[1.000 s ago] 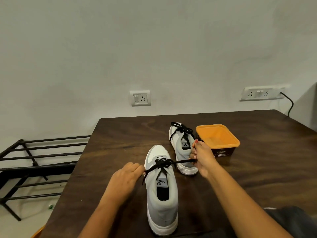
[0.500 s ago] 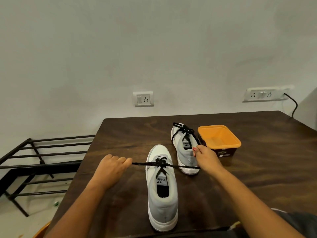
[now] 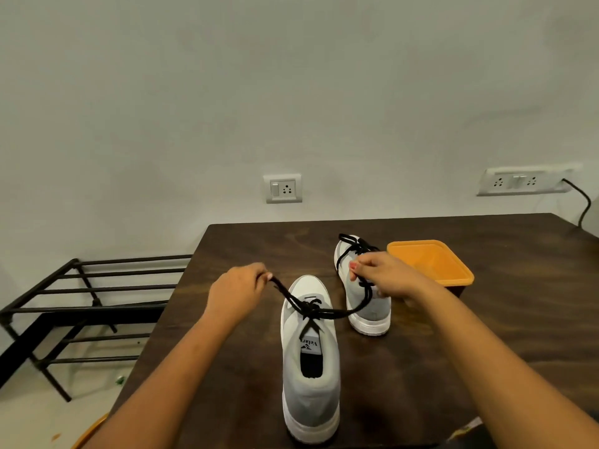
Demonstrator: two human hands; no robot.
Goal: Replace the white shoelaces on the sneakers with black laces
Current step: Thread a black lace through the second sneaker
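Note:
Two grey and white sneakers stand on the dark wooden table point(image 3: 486, 319). The near sneaker point(image 3: 311, 367) points away from me and carries a black lace point(image 3: 311, 311) knotted at its front. My left hand point(image 3: 238, 291) pinches the left lace end, raised above the table left of the toe. My right hand point(image 3: 384, 277) pinches the right lace end, which sags in a loop down to the knot. Partly behind my right hand stands the far sneaker point(image 3: 366, 306), with a tied black lace point(image 3: 355, 246) at its toe.
An orange-lidded container point(image 3: 431, 264) sits just right of the far sneaker, close behind my right hand. A black metal rack point(image 3: 81, 303) stands on the floor left of the table. Wall sockets point(image 3: 284, 188) and a black cable point(image 3: 583, 202) are at the back.
Both hands have risen and moved forward with the lace ends. The lace, stretched taut sideways half a second ago, now hangs slack in a loop on the right side.

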